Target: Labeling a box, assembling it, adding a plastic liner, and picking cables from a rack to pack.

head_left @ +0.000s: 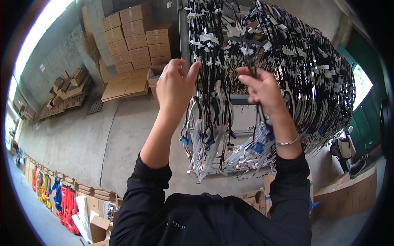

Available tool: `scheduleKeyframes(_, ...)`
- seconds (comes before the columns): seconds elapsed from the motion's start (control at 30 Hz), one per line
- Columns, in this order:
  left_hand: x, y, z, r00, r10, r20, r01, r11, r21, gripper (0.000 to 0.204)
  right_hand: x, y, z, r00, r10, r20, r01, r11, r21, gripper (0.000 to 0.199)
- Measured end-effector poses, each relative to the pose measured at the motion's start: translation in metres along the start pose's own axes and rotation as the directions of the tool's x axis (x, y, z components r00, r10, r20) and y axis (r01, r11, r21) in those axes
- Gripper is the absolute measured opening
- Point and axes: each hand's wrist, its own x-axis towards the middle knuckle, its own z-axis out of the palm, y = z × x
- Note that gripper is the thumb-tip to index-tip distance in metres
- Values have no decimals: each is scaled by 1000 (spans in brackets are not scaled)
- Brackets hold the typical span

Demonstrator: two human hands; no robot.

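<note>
**Up at the hanging wire bundle, both hands raised**

Now, both arms are lifted in black sleeves toward the big hanging mass of black and white wire harnesses (283, 61), which dangles from a rack and fills the upper right of the view. Left hand (174, 84) sits just at the left edge of that mass, fingers loosely curled, thumb and forefinger spread apart, nothing clearly pinched between them; its fingertips are close to the strands, and whether they touch I can't say. Right hand (262, 88) is right in front of the mass, thumb and fingers pressed together on a thin black wire (251, 74) that runs up into the hanging loops. A silver bracelet (287, 142) circles that wrist.

Below the harnesses, the loose ends with white tags and small blue connectors (258, 146) hang in a fringe. Left of the mass, well apart, stacked brown cardboard boxes (137, 35) stand against the grey wall, with flattened cardboard (125, 84) on the concrete floor before them. Lower right of the mass, more open cardboard cartons (349, 190) sit on the floor. Far to the lower left, red and blue bundles (61, 201) lie in a row of boxes.
</note>
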Motion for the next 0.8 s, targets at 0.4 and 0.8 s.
scheduleKeyframes(0.4, 27, -8, -19, 910, -83, 406, 356, 659, -663, 19, 16, 27, 16, 968, -146, -202, 96, 966, -240, 22)
scheduleKeyframes(0.8, 11, -8, -16, 892, -18, 452, 397, 510, -763, 13, 18, 34, 43, 905, -387, -177, 289, 864, -412, 25)
